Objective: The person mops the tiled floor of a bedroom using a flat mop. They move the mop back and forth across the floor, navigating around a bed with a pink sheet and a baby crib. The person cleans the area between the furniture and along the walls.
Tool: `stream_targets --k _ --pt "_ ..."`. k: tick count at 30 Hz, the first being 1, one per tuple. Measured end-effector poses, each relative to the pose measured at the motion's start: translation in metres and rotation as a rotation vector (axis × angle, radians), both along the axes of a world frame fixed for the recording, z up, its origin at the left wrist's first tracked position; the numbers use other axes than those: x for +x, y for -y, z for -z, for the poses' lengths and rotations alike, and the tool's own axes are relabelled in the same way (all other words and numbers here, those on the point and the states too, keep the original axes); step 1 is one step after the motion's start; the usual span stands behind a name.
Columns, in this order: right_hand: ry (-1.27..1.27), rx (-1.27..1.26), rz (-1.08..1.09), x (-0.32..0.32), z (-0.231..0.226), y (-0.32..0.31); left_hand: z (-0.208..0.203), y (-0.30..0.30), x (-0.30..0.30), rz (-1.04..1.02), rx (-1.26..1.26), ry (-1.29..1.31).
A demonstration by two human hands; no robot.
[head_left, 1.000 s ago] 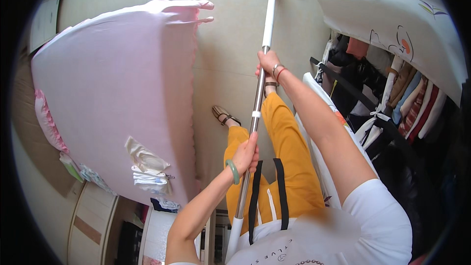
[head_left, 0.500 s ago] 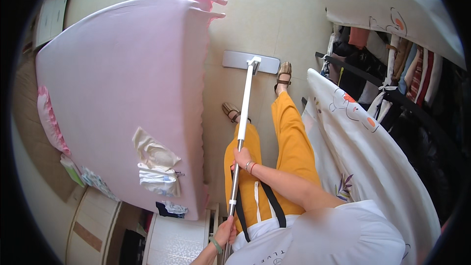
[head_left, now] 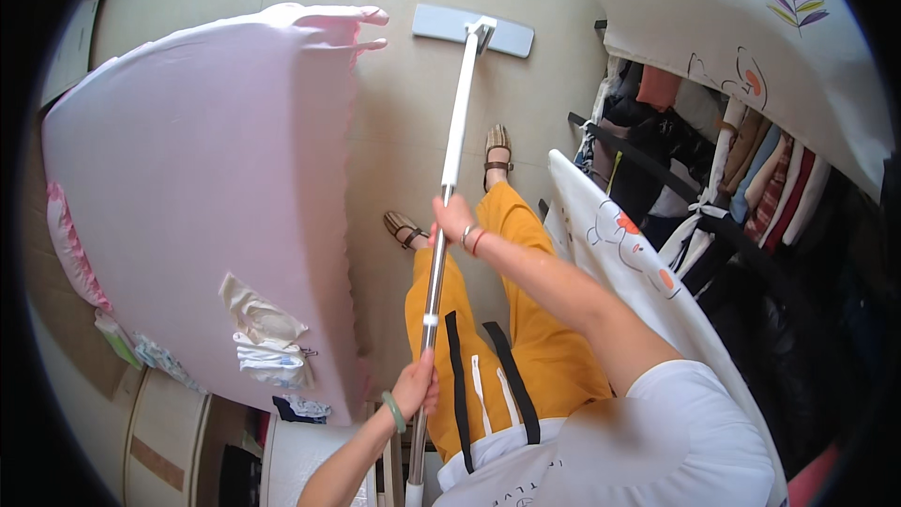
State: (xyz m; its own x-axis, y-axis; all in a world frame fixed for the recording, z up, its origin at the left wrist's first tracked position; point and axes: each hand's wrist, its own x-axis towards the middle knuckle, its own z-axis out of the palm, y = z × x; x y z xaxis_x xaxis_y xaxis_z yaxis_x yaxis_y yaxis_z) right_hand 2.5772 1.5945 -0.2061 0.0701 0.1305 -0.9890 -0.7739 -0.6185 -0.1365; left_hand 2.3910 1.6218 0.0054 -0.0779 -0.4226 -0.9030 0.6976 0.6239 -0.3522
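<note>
A flat mop [head_left: 460, 108] runs up the middle, its pole white above and silver below. Its wide, pale grey rectangular head [head_left: 435, 22] lies on the tiled floor beyond my feet. My right hand [head_left: 455, 219], with a silver bangle and red string at the wrist, is wrapped round the pole near the white-to-silver joint. Lower down, close to my waist, my left hand [head_left: 414, 385] grips the silver part; a green bangle circles that wrist.
To my left stands a bed with a pink sheet [head_left: 197, 160], folded cloths [head_left: 267, 333] on it. On the right, a clothes rack [head_left: 751, 235] full of garments sits behind a white printed cover [head_left: 610, 225]. Pale cabinets [head_left: 169, 432] are at the lower left.
The mop head has slid forward, away from my feet. Both hands have moved forward with the pole, and the view has shifted a little to the right.
</note>
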Motion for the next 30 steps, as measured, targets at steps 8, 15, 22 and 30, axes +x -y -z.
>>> stream_targets --k 8,15,22,30 --pt "0.255 -0.021 -0.087 0.273 0.069 -0.036 0.091 -0.013 0.243 -0.099 0.003 0.260" --pt "0.250 0.026 0.029 0.264 0.069 -0.008 0.084 -0.008 0.244 0.096 0.081 0.233" --pt "0.150 -0.061 0.247 0.136 0.014 0.048 0.031 0.007 0.137 0.247 -0.046 0.124" --pt "0.157 -0.168 0.259 0.103 0.028 0.138 0.043 0.056 0.111 0.316 -0.146 0.215"
